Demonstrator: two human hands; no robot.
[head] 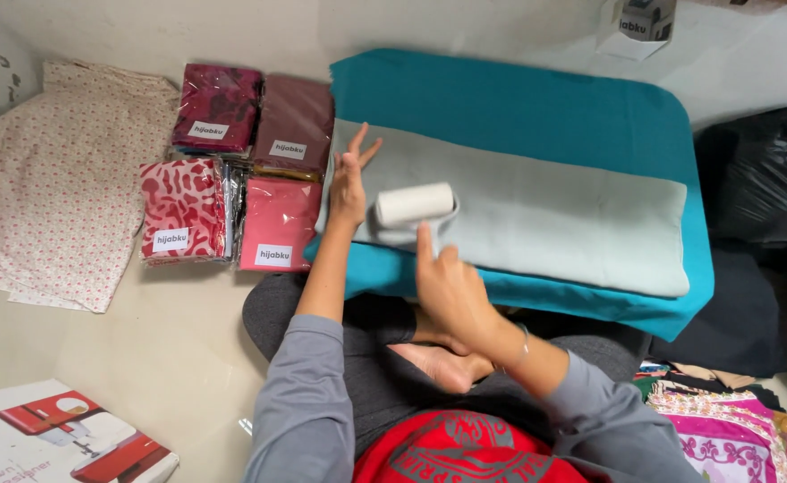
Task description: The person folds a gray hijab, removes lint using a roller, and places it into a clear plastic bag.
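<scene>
Roller [414,204] lay on the grey cloth [545,215]; right hand [447,286] gripped it, left hand [348,188] with spread fingers pressed the cloth flat, which kept strokes smooth.

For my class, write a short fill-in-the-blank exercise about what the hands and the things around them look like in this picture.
1. The right hand holds a white lint ____ on the folded pale grey cloth.
2. The left hand presses flat on that cloth's ____ end.
3. The grey cloth lies on a ____ cloth.
4. Beside the left hand lie ____ wrapped fabric packets.

Missing words: roller; left; teal; four
</scene>
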